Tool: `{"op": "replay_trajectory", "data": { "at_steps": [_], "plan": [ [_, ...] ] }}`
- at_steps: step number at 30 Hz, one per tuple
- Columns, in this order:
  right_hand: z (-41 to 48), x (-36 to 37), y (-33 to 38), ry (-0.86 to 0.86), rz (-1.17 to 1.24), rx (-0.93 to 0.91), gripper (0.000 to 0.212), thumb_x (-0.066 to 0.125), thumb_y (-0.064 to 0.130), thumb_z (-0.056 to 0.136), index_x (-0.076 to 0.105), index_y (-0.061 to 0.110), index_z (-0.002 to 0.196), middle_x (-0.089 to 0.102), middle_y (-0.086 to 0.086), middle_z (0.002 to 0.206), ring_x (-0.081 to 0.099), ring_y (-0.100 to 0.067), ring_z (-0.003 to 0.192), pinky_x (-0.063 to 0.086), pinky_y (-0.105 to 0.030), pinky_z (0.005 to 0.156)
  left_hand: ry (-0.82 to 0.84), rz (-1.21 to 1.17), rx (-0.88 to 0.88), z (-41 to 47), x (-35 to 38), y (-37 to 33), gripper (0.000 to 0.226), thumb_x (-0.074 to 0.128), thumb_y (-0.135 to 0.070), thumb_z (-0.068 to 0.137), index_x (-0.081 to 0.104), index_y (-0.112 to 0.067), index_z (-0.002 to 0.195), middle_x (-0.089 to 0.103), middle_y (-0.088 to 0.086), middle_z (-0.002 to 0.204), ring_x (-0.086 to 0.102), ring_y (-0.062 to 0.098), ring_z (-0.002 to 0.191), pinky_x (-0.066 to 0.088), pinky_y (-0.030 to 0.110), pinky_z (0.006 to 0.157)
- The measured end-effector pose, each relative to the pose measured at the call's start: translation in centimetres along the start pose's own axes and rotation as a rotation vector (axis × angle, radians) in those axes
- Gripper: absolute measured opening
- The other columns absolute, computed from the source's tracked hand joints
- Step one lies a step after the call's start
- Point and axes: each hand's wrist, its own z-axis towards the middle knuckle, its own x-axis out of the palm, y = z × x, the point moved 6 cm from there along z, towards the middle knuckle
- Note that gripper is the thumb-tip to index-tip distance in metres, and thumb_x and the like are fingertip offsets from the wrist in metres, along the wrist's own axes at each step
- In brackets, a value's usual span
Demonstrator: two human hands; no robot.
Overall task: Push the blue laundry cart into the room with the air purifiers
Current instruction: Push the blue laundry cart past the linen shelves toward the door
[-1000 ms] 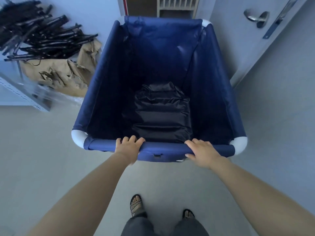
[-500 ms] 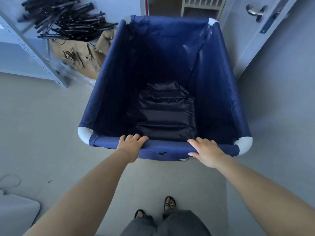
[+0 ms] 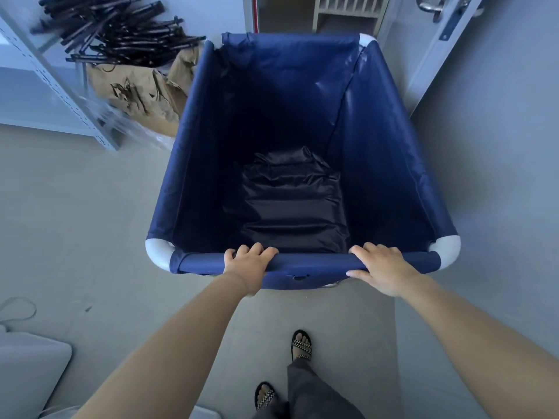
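The blue laundry cart [image 3: 390, 152] fills the middle of the view, a deep fabric bin with white corner joints. A dark folded bundle [image 3: 290, 207] lies on its bottom. My left hand [image 3: 246, 264] grips the near top rail left of centre. My right hand [image 3: 382, 267] grips the same rail right of centre. The cart's far end points at an open doorway [image 3: 284, 13] straight ahead.
A grey door [image 3: 435, 46] with a metal handle stands open at the right. At the left is a metal shelf frame [image 3: 60, 86] beside crumpled brown paper [image 3: 142, 92] and a pile of black rods [image 3: 121, 34]. A white object [image 3: 27, 370] sits bottom left.
The cart has swung to the right relative to the shelf and rods, lining up with the doorway. My feet have stepped forward; both hands keep their hold on the rail.
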Motion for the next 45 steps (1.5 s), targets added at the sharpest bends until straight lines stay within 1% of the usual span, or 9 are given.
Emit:
{"op": "replay_trajectory", "data": {
  "at_steps": [7, 15, 18, 20, 23, 28, 34, 39, 45],
  "plan": [
    [-4.2, 2.0, 0.9, -0.008, -0.008, 0.0, 0.048, 0.036, 0.056, 0.093, 0.037, 0.024, 0.128, 0.05, -0.003, 0.113, 0.049, -0.026, 0.099, 0.035, -0.039, 0.088, 0.014, -0.01, -0.029, -3.9, 2.2, -1.5, 0.057, 0.048, -0.018, 0.095, 0.018, -0.038, 0.14, 0.037, -0.003, 0.13, 0.038, 0.023, 0.117, 0.024, 0.043, 0.108],
    [-8.8, 4.4, 1.3, 0.028, 0.05, -0.044, 0.05, 0.035, 0.061, 0.09, 0.037, 0.027, 0.127, 0.05, 0.001, 0.114, 0.048, -0.024, 0.1, 0.032, -0.04, 0.085, 0.034, -0.008, -0.062, -8.7, 4.5, -3.7, 0.056, 0.046, -0.017, 0.094, 0.02, -0.038, 0.14, 0.037, -0.003, 0.129, 0.039, 0.023, 0.116, 0.024, 0.041, 0.107],
    [-10.0, 4.9, 1.4, 0.079, 0.106, -0.068, 0.05, 0.034, 0.065, 0.088, 0.04, 0.03, 0.122, 0.049, 0.005, 0.105, 0.048, -0.022, 0.099, 0.035, -0.04, 0.085, 0.026, -0.002, -0.082, -10.2, 5.2, -4.4, 0.062, 0.05, -0.013, 0.091, 0.021, -0.038, 0.139, 0.037, -0.004, 0.129, 0.039, 0.022, 0.117, 0.024, 0.04, 0.107],
    [-10.6, 5.1, 1.4, 0.101, 0.175, -0.098, 0.047, 0.038, 0.067, 0.085, 0.044, 0.031, 0.115, 0.048, 0.009, 0.098, 0.05, -0.017, 0.097, 0.037, -0.034, 0.079, 0.015, -0.008, -0.085, -11.2, 5.7, -4.9, 0.059, 0.05, -0.016, 0.092, 0.022, -0.038, 0.138, 0.038, -0.004, 0.129, 0.04, 0.022, 0.118, 0.025, 0.04, 0.106],
    [-11.3, 5.3, 1.3, 0.114, 0.231, -0.145, 0.048, 0.043, 0.069, 0.082, 0.049, 0.032, 0.112, 0.05, 0.012, 0.101, 0.047, -0.011, 0.093, 0.035, -0.028, 0.071, 0.024, -0.028, -0.091, -12.4, 6.3, -5.6, 0.05, 0.046, -0.025, 0.095, 0.024, -0.038, 0.137, 0.039, -0.004, 0.129, 0.039, 0.022, 0.118, 0.024, 0.04, 0.107],
    [-12.9, 6.2, 1.5, 0.085, 0.175, -0.195, 0.045, 0.04, 0.071, 0.082, 0.048, 0.03, 0.099, 0.058, 0.008, 0.094, 0.054, -0.015, 0.082, 0.038, -0.03, 0.067, 0.08, -0.069, -0.113, -14.0, 7.0, -6.3, 0.045, 0.041, -0.044, 0.096, 0.026, -0.038, 0.138, 0.039, -0.003, 0.131, 0.038, 0.023, 0.122, 0.022, 0.042, 0.109],
    [-14.3, 6.9, 1.7, 0.09, 0.148, -0.171, 0.048, 0.038, 0.072, 0.082, 0.047, 0.029, 0.102, 0.058, 0.005, 0.095, 0.054, -0.018, 0.083, 0.042, -0.032, 0.071, 0.087, -0.093, -0.099, -15.3, 7.6, -6.9, 0.046, 0.038, -0.049, 0.096, 0.026, -0.038, 0.139, 0.039, -0.004, 0.133, 0.037, 0.023, 0.124, 0.02, 0.042, 0.11],
    [-15.5, 7.5, 2.6, 0.09, 0.158, -0.14, 0.047, 0.038, 0.072, 0.082, 0.046, 0.032, 0.105, 0.057, 0.006, 0.097, 0.053, -0.017, 0.084, 0.037, -0.03, 0.069, 0.101, -0.111, -0.076, -16.2, 8.3, -6.5, 0.047, 0.037, -0.051, 0.095, 0.026, -0.039, 0.139, 0.04, -0.005, 0.133, 0.037, 0.023, 0.123, 0.021, 0.042, 0.11],
    [-17.4, 8.7, 4.7, 0.066, 0.19, -0.076, 0.048, 0.04, 0.072, 0.081, 0.047, 0.034, 0.108, 0.055, 0.008, 0.1, 0.054, -0.018, 0.093, 0.036, -0.03, 0.072, 0.106, -0.111, -0.026, -18.3, 9.5, -5.2, 0.046, 0.036, -0.052, 0.095, 0.027, -0.041, 0.138, 0.04, -0.006, 0.134, 0.038, 0.022, 0.123, 0.021, 0.042, 0.108]
  ]
}}
